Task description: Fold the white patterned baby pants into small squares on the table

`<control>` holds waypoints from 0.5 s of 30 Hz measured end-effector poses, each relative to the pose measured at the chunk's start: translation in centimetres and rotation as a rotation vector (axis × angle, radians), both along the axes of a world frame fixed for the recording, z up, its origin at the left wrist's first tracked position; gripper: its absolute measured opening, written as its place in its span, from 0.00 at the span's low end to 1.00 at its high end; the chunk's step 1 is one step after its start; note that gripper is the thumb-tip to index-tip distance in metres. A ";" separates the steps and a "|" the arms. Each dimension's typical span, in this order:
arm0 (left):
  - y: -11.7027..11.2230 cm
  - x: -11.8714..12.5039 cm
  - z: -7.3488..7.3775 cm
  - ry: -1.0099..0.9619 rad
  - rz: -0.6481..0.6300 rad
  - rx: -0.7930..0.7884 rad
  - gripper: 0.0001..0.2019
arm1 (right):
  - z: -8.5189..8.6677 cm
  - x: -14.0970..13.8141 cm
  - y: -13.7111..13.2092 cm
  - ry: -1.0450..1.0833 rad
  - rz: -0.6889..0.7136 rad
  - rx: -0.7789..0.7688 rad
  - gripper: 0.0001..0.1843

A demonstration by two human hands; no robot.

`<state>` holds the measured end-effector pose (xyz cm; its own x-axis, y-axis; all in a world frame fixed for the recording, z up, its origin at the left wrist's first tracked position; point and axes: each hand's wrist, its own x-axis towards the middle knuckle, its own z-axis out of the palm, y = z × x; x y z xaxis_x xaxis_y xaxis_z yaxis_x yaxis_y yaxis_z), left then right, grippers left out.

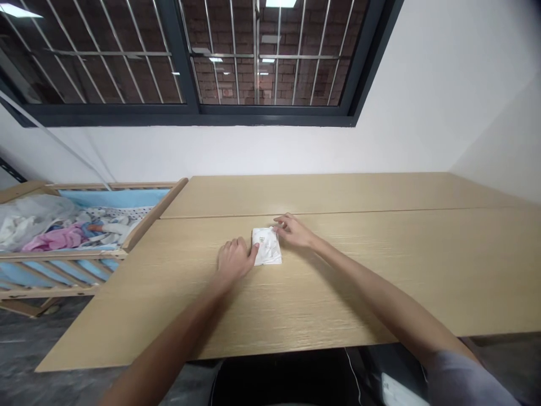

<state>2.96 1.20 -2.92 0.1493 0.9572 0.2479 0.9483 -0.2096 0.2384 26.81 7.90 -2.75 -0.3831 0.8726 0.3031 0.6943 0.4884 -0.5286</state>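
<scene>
Head camera looks down a long tabletop of light wood grain (338, 293), made of two panels that meet in a straight seam (338, 212). A white packet (266, 246) lies flat near the table's middle, just on the near side of the seam. It is a crinkled, slightly glossy rectangle, longer than it is wide and turned a little off the table's edge, with a small patch of coloured print near its far end. Its material and the print's details are too small to tell.

The left hand (235, 260) sits just left of the packet, its fingers curled narrowly and its thumb (255, 251) at the packet's left edge. The right hand (293, 231) reaches in from the right, its fingertips (276, 226) at the far right corner. Whether either hand grips the packet or only touches it, I cannot tell.

A grey sleeve (465, 383) covers the right upper arm. Beyond the table's left end stands a wooden crib (84, 254) with blue padding and heaped bedding.
</scene>
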 end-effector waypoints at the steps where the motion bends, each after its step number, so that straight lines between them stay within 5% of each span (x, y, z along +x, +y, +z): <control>1: 0.2 0.0 -0.1 0.012 -0.012 -0.020 0.22 | -0.2 -0.3 -0.2 0.034 -0.001 -0.024 0.24; 5: 0.9 0.5 -0.2 0.022 -0.117 -0.107 0.17 | -0.9 -1.8 -0.7 0.142 -0.047 -0.120 0.17; 8: 1.1 0.5 1.3 -0.011 -0.161 -0.166 0.13 | -0.6 -3.0 -1.4 0.228 -0.167 -0.192 0.11; 12: -1.5 -1.7 6.3 -0.076 -0.196 -0.170 0.11 | 1.5 -5.5 -4.5 0.403 -0.131 -0.349 0.09; 15: -6.8 -6.0 10.3 -0.161 -0.238 -0.176 0.14 | 4.1 -8.4 -9.2 0.688 0.031 -0.548 0.10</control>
